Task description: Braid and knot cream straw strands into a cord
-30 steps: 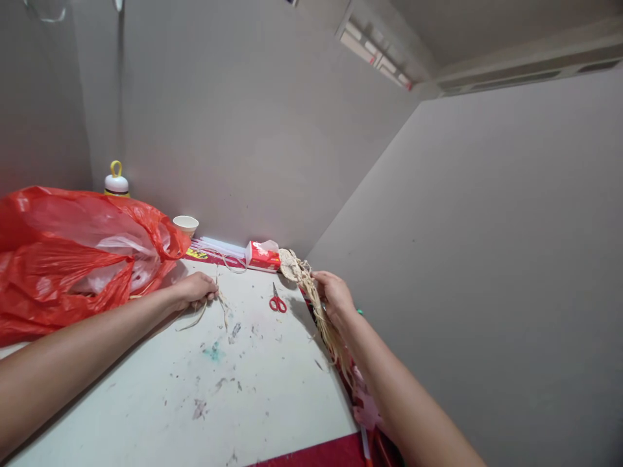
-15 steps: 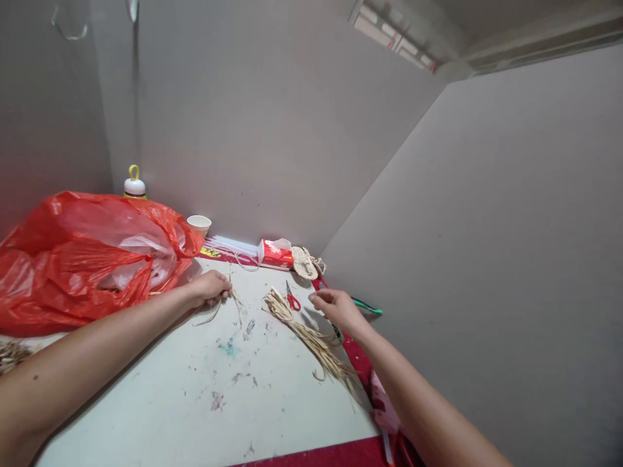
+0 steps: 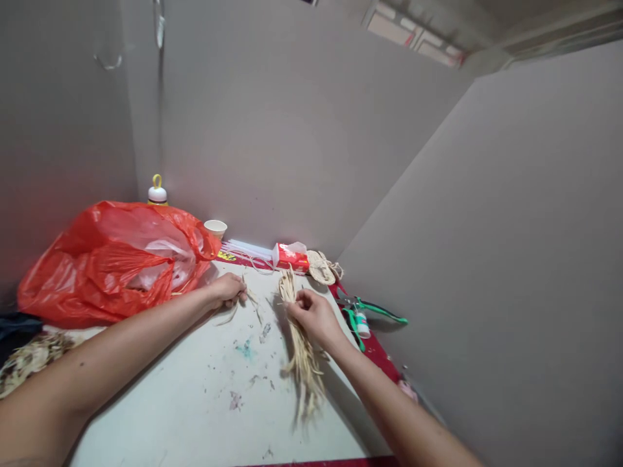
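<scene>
My right hand (image 3: 314,316) is closed around the upper part of a bundle of dried straw strands (image 3: 302,353), lifted off the white tabletop (image 3: 195,408); its lower ends hang loose and blurred. To the left, my left hand (image 3: 228,290) is closed on a few thin straw strands (image 3: 253,299), whose ends trail toward the tabletop. The two hands are apart. Behind the bundle, the red-handled scissors are hidden from view.
A large red plastic bag (image 3: 111,272) fills the left side, with loose straw (image 3: 34,360) in front of it. Along the back stand a paper cup (image 3: 215,227), a red tissue pack (image 3: 291,257) and a woven straw piece (image 3: 321,267). Green-handled pliers (image 3: 382,311) lie at right beside a small white bottle (image 3: 362,325).
My right hand has moved left and taken hold of the straw bundle, raising it from the table. My left hand keeps its strands. The view has shifted slightly.
</scene>
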